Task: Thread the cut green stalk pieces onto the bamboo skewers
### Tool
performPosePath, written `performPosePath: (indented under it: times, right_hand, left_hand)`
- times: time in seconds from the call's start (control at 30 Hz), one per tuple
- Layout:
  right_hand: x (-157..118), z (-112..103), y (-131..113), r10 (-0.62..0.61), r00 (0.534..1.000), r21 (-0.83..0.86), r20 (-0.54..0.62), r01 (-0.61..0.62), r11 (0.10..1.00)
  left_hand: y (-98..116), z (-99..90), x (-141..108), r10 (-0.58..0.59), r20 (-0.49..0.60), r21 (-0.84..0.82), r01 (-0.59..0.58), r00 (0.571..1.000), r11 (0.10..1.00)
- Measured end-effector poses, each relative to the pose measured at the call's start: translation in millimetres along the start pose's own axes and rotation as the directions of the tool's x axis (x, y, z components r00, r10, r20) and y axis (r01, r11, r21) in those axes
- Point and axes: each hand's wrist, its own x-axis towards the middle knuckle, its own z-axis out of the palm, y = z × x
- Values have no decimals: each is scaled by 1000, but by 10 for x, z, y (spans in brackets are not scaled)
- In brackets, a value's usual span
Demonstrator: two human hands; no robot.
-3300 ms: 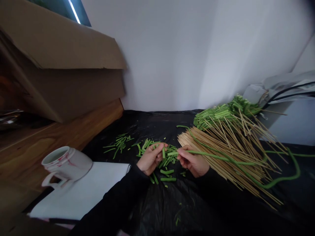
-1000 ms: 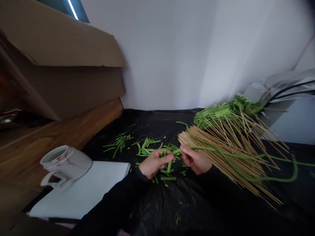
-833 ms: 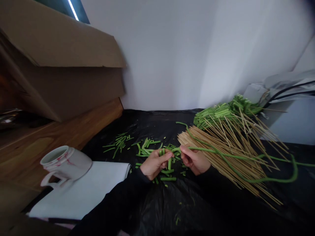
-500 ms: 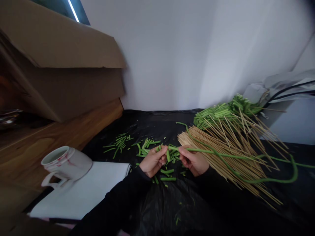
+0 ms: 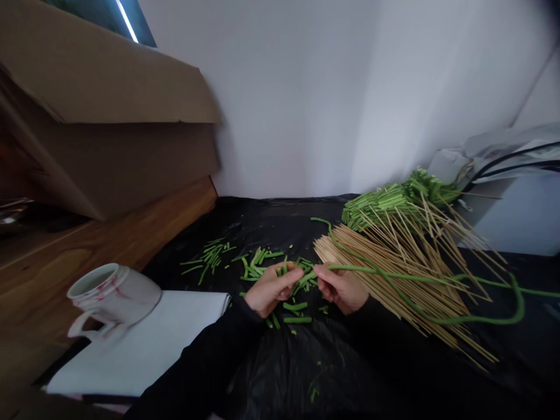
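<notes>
My left hand [image 5: 272,289] is closed around short green bean pieces near the middle of the black plastic sheet [image 5: 289,373]. Close to its right, my right hand [image 5: 343,289] pinches the end of a long green bean [image 5: 411,278], which trails away to the right over the wooden skewers [image 5: 385,291]. A second long bean curls across the same skewers. Cut green pieces [image 5: 259,256] lie scattered beyond and below my hands, partly hidden by them. At the back right, skewers stick out from a pile of green bean bundles [image 5: 380,201].
A white mug [image 5: 116,294] with red streaks lies tilted at the left, by a white sheet [image 5: 153,344]. Behind it stands a cardboard box [image 5: 144,157] on a wooden surface [image 5: 131,233]. A pale box [image 5: 520,216] with plastic and black straps is at the right.
My left thumb and fingers have shifted slightly right, over the bean's end, and the short piece between my hands now points lower left. The whole view has moved a little.
</notes>
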Motion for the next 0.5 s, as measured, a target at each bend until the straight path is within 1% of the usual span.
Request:
performPosePath:
  times: [0.07,0.1,0.17,0.23,0.3,0.37,0.43,0.47,0.5]
  right_hand:
    - [3,-9,29,0,1000,-20,-3,0,1000]
    - [4,-11,42,-6,1000,-30,2,6,1000]
    - [7,-12,47,-15,1000,-39,26,16,999]
    - [15,-25,8,-13,999,-12,50,14,1000]
    - [37,-76,-80,-12,999,50,36,11,999]
    - [77,-186,-204,-22,999,131,-29,26,991]
    - [130,-346,-340,-54,995,205,-88,71,976]
    - [156,-432,-403,-72,986,249,-153,109,962]
    - [180,-514,-459,-88,980,262,-176,133,956]
  left_hand:
    - [-45,62,-17,46,-11,211,-43,999,976]
    - [-56,85,-23,64,-20,278,-56,998,959]
    - [-51,110,-30,93,-38,321,-76,995,944]
    - [-10,98,-30,108,-59,275,-88,992,957]
    - [61,37,-21,125,-104,189,-103,987,977]
    - [152,-74,-3,148,-185,71,-137,971,988]
    - [246,-214,25,151,-274,-85,-180,950,980]
    - [286,-282,40,134,-312,-164,-192,940,968]
    - [315,-340,55,102,-335,-245,-191,937,951]
